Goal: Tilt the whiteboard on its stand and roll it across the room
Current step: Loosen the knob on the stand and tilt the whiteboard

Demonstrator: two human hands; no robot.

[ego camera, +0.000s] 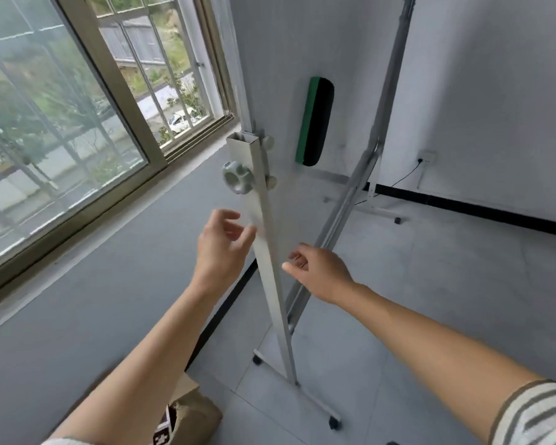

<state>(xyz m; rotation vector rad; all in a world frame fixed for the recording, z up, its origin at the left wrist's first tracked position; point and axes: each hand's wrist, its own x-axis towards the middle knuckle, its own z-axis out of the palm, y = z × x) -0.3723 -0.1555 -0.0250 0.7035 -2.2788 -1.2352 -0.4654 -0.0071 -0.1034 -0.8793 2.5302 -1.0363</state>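
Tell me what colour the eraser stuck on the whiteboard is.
The eraser is green with a black pad, seen clearly in the head view.

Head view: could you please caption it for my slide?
Both open hands, left and right, flank the whiteboard stand's upright below its knob.

The top of the tall white whiteboard panel [302, 43] is cut by the upper frame edge. The left hand [220, 244] fingertips are blurred. The brown cardboard box [190, 415] at bottom left is partly hidden by the forearm.
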